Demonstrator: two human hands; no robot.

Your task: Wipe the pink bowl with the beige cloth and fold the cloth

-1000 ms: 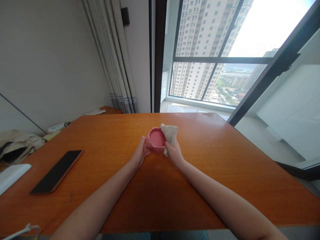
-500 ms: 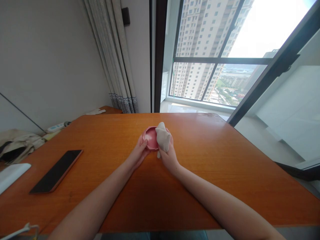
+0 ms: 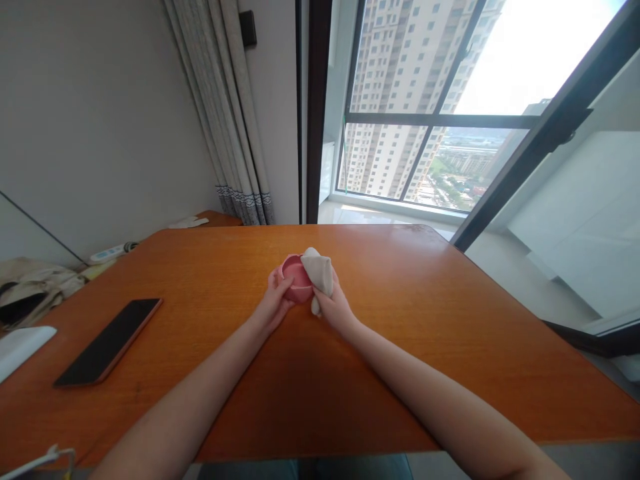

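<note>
A small pink bowl is held above the middle of the wooden table, its hollow side turned toward me. My left hand grips its left side, the thumb over the rim. A pale grey cloth is bunched in my right hand, which is closed round it. The cloth lies against the bowl's right rim and covers part of it. Some fingers of both hands are hidden behind the bowl and the cloth.
The wooden table stretches out before me. To the left lie a dark tablet-like device, a white object, a power strip and a heap of beige fabric. A white cable shows at the near left corner.
Both hands have shifted slightly left with the bowl and cloth. The bowl has tilted so more of its lower outer wall shows, and the cloth has changed shape at its right rim.
</note>
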